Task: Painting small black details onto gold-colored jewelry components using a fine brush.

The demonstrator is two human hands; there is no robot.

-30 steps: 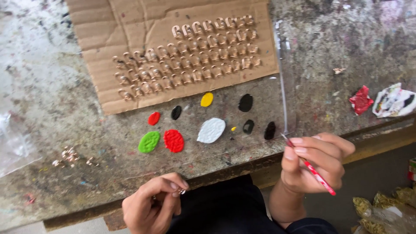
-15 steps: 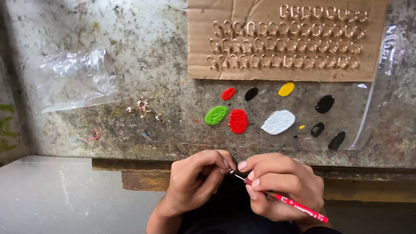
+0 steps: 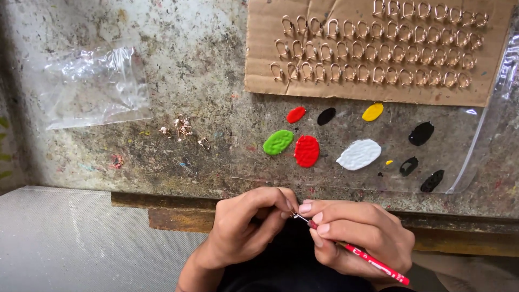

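Taking the clear plastic sheet (image 3: 476, 157) with its paint blobs as your landmark, the empty clear bag (image 3: 92, 86) lies far to its left on the stained bench (image 3: 178, 54), and a few loose gold pieces (image 3: 183, 128) sit between the bag and the sheet; a sleeve or elbow sweeping that way could scatter them off the edge. Below the sheet's left end, your left hand (image 3: 243, 230) has its fingers pinched shut on a tiny metal piece (image 3: 294, 214), too small to tell what exactly it is; if that pinch loosens, the piece may drop into your lap, where it would be hard to find. Just right of it, still below the sheet, your right hand (image 3: 357, 232) is clenched around a red brush (image 3: 373, 262), its tip touching the piece. A shaky stroke could put paint on your fingertips or smear it past where you want it. On the sheet itself the green blob (image 3: 278, 141), red blob (image 3: 306, 150) and white blob (image 3: 359, 154) lie close together, so a careless dip risks mixing colours. Above the sheet, the cardboard (image 3: 259, 48) carries rows of gold hooks (image 3: 378, 46); bumping it while reaching could knock them loose.
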